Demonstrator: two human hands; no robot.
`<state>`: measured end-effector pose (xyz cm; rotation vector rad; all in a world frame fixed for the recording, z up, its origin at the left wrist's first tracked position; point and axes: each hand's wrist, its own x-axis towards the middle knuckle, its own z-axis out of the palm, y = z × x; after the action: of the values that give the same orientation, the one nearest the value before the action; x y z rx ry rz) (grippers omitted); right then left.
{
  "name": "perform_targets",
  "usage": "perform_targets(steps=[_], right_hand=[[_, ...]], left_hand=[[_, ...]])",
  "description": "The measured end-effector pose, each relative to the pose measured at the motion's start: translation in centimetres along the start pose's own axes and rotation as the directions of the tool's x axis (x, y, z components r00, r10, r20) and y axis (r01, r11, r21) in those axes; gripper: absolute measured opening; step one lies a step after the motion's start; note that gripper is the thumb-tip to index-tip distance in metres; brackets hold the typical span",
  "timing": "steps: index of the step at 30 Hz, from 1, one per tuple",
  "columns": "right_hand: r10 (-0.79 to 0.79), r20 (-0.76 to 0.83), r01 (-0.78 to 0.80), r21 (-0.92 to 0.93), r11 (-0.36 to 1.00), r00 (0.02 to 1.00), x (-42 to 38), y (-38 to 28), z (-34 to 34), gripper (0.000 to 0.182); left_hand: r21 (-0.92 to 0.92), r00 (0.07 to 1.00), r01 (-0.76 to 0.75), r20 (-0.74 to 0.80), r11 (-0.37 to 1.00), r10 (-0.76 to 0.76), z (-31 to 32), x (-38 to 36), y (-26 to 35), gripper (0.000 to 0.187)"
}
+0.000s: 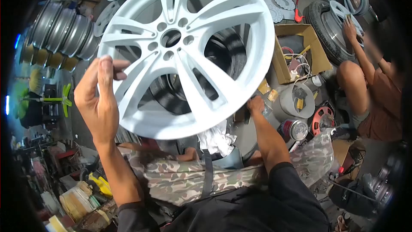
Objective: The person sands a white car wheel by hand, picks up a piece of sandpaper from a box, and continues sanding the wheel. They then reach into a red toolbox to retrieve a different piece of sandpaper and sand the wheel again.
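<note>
Wheel [182, 56], white, upper ctr. L hand [101, 103], ctr.-left: fingers bent, grip unclear. R hand [256, 104], ctr.-right: grip unclear. Best steadied by edge, face untouched.

White five-spoke wheel rim [201, 73], face up.

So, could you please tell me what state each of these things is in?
White wheel: without a tire
Silver rims at left: without tires
Cardboard box: open, things inside
Gray bucket: open, things inside
White cloth: crumpled
Tire at right: around a silver rim
</note>
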<state>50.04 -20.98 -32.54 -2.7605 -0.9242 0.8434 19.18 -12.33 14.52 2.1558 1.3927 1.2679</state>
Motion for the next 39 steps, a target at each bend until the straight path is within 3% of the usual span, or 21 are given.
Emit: perform_targets(steps=[1,3,4,5,7,8,9,11,13,18,22,23,25,26,27,29,31,32,34,36,39], right_hand=[[0.018,0.007,-0.018,0.017,1.000,1.000,0.7,0.1,0.7,0.056],[-0.109,-0.090,0.118,0.105,0.988,0.990,1.7,1.4,3.1,0.051],[-0.356,-0.282,0.374,0.008,0.928,0.891,3.0,3.8,7.2,0.046],[-0.360,-0.283,0.376,0.004,0.927,0.889,4.6,4.0,10.1,0.046],[0.049,-0.215,0.003,0.233,0.973,0.975,5.3,2.2,10.6,0.046],[-0.012,-0.145,0.053,0.282,0.958,0.989,5.2,2.7,10.2,0.043],[-0.009,-0.160,0.055,0.283,0.958,0.987,3.9,1.7,7.7,0.043],[-0.235,-0.314,0.337,0.325,0.884,0.920,1.3,-0.1,4.1,0.038],[-0.273,-0.349,0.383,0.300,0.873,0.896,0.1,-0.1,0.8,0.035],[-0.301,-0.411,0.452,0.342,0.824,0.860,-0.9,-3.0,-9.6,0.030],[-0.420,-0.563,0.661,0.337,0.670,0.712,-1.3,-4.5,-17.9,0.024],[-0.349,-0.461,0.573,0.566,0.593,0.816,-1.0,-4.5,-19.3,0.027],[-0.264,-0.385,0.462,0.807,0.369,0.884,-7.8,-7.1,-25.6,0.028],[-0.264,-0.400,0.475,0.803,0.361,0.878,-10.0,-7.5,-27.1,0.028],[-0.291,-0.406,0.481,0.835,0.268,0.866,-11.7,-7.6,-28.0,0.028],[-0.319,-0.426,0.490,0.858,0.155,0.846,-14.4,-8.1,-28.3,0.026],[-0.357,-0.431,0.464,0.886,0.006,0.828,-15.2,-9.1,-27.1,0.022],[-0.353,-0.420,0.436,0.899,-0.035,0.836,-15.4,-9.7,-26.8,0.022],[-0.361,-0.408,0.392,0.912,-0.121,0.839,-15.2,-10.6,-26.5,0.025],[-0.329,-0.398,0.341,0.914,-0.220,0.856,-15.4,-11.7,-26.5,0.025],[-0.338,-0.341,0.259,0.929,-0.264,0.877,-13.7,-12.0,-25.5,0.027]], left_hand=[[0.027,1.000,0.009,0.017,1.000,-0.010,0.1,0.1,-0.3,0.031],[0.072,0.997,0.021,0.077,0.997,-0.026,-0.1,0.4,-0.1,0.030],[0.095,0.994,0.008,0.105,0.995,-0.018,-0.1,0.4,0.1,0.029],[0.117,0.991,-0.006,0.132,0.993,-0.009,-0.1,0.4,0.2,0.028],[0.084,0.991,-0.067,0.124,0.994,0.056,0.0,0.2,-0.8,0.023],[0.116,0.984,-0.082,0.169,0.990,0.062,0.0,0.1,-1.0,0.020],[0.147,0.976,-0.100,0.209,0.984,0.068,-0.1,-0.1,-1.2,0.018],[0.146,0.978,-0.097,0.198,0.985,0.067,-0.5,-0.5,-1.0,0.013],[0.084,0.971,-0.004,0.238,0.996,-0.016,-1.0,-0.6,-0.4,0.022],[-0.001,0.969,-0.075,0.237,0.997,0.073,-0.7,-1.7,-1.0,0.019],[-0.163,0.945,-0.104,0.290,0.981,0.149,2.4,-2.1,-1.5,0.014],[-0.227,0.932,-0.093,0.322,0.970,0.165,3.5,-2.1,-1.5,0.017],[-0.257,0.915,-0.169,0.317,0.951,0.248,6.0,-1.8,-1.1,0.020],[-0.280,0.894,-0.223,0.323,0.934,0.311,7.3,-1.4,-0.8,0.024],[-0.282,0.893,-0.236,0.315,0.930,0.322,8.7,-0.9,-0.6,0.024],[-0.137,0.851,-0.398,0.313,0.907,0.421,11.6,0.5,-0.4,0.030],[-0.184,0.822,-0.202,0.502,0.962,0.269,14.3,2.0,-0.5,0.044],[-0.185,0.817,-0.209,0.506,0.960,0.276,15.2,2.2,-0.9,0.044],[-0.049,0.712,0.108,0.701,0.993,-0.043,16.9,2.5,-1.5,0.061],[-0.001,0.751,0.107,0.655,0.994,-0.080,18.1,1.7,-2.1,0.067],[0.100,0.798,0.076,0.591,0.992,-0.121,19.4,1.4,-2.7,0.079]])
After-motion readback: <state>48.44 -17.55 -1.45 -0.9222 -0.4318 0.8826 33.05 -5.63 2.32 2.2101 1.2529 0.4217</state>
